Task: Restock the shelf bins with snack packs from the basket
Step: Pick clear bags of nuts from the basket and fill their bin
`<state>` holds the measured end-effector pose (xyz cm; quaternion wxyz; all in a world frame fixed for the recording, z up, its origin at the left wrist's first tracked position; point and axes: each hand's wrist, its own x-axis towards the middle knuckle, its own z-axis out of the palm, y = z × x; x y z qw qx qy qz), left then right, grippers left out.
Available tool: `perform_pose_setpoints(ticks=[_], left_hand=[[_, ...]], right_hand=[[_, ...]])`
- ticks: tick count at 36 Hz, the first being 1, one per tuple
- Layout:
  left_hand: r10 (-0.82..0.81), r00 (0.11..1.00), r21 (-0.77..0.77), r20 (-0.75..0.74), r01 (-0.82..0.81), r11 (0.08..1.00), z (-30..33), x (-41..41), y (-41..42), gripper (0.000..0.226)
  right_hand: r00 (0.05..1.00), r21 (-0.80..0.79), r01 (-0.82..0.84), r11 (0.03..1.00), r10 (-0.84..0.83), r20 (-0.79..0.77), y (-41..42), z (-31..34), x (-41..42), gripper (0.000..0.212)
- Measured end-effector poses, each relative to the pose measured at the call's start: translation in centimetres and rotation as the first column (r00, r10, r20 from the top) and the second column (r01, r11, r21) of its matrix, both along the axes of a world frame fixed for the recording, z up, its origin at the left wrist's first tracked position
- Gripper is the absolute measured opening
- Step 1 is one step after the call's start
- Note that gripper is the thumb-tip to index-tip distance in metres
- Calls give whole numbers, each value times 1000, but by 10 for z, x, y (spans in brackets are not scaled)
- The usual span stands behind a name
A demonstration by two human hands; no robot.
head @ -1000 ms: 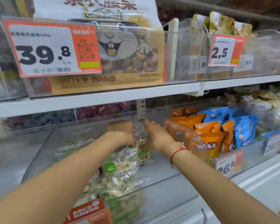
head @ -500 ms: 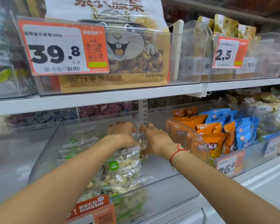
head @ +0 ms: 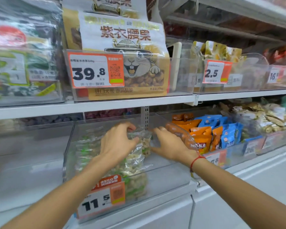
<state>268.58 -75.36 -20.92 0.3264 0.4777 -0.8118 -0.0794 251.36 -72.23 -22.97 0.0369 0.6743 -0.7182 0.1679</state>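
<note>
seating a clear snack pack (head: 144, 141) upright at the back of the clear bin (head: 163, 172). left hand (head: 117, 142) fingers curled, pinching its top; right hand (head: 168, 143) flat, fingers straight, bracing its side. risk: pack flops forward on release, nothing props it.

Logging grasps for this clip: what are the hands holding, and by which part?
The left hand pinches the clear snack pack near its top edge; the right hand touches its right side, grip unclear.
</note>
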Motion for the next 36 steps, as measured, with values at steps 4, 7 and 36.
perform_pose_setpoints(ticks=[4, 7, 36], left_hand=[[-28, 998, -114, -48, 22, 993, -1, 31, 49, 25], [-50, 998, -142, -31, 45, 989, -8, 55, 83, 24], [-423, 702, 687, 573, -131, 714, -280, 251, 231, 88]], right_hand=[[997, -149, -77, 986, 76, -13, 60, 13, 17, 47], [984, -169, -175, 970, 167, -60, 104, 14, 39, 43], [843, 673, -432, 601, 534, 64, 212, -237, 179, 35]])
